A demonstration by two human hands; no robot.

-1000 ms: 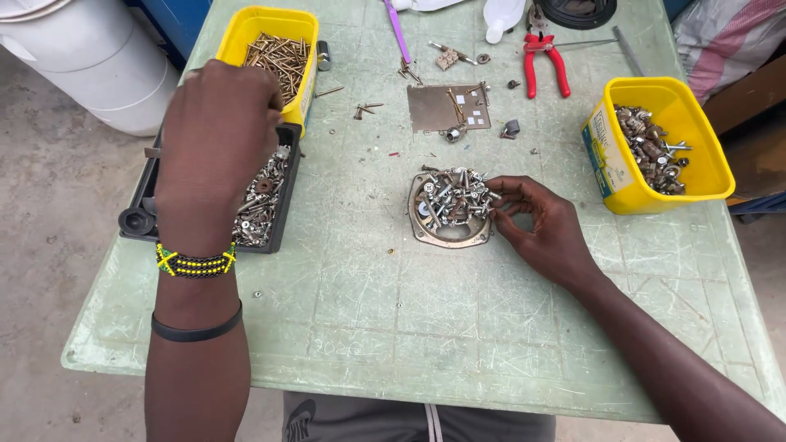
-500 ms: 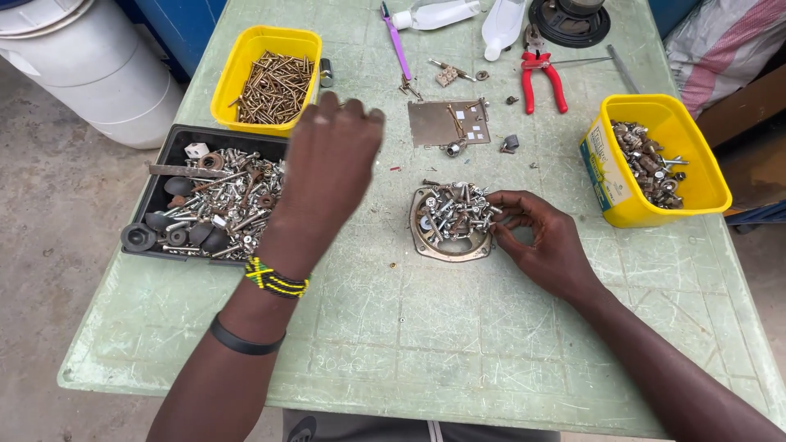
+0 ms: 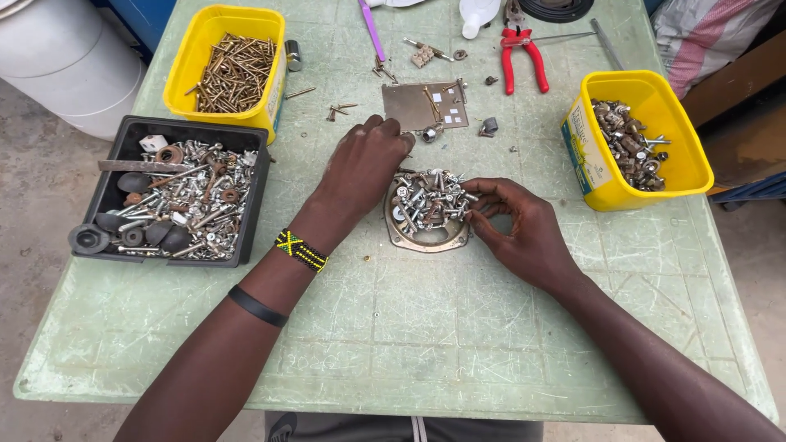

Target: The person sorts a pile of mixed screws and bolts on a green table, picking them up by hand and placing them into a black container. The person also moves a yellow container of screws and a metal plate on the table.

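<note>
left hand (image 3: 364,168): palm down over the left edge of the round brass-coloured metal dish (image 3: 430,233), fingers curled loosely toward the table; whether it grips anything cannot be told from this view.
right hand (image 3: 516,225): at the dish's right edge, thumb and fingertips pinched close together at the pile; the piece between them is too small to make out.
dish contents: a heap of silver screws, bolts and washers (image 3: 427,200), piled in the dish near the middle of the worn pale green table (image 3: 409,327).
wrists: a yellow, green and black beaded bracelet (image 3: 301,250) and a plain black band (image 3: 257,305) on the left forearm.
left of the hands: a black rectangular plastic tray (image 3: 250,205) of mixed silver hardware, and behind it a yellow plastic tub (image 3: 184,74) of brass-coloured screws.
right of the hands: a second yellow plastic tub (image 3: 684,155) holding grey bolts and nuts.
behind the dish: a flat grey metal plate (image 3: 409,102), just beyond the left fingers; red-handled pliers (image 3: 524,57) farther back.
</note>
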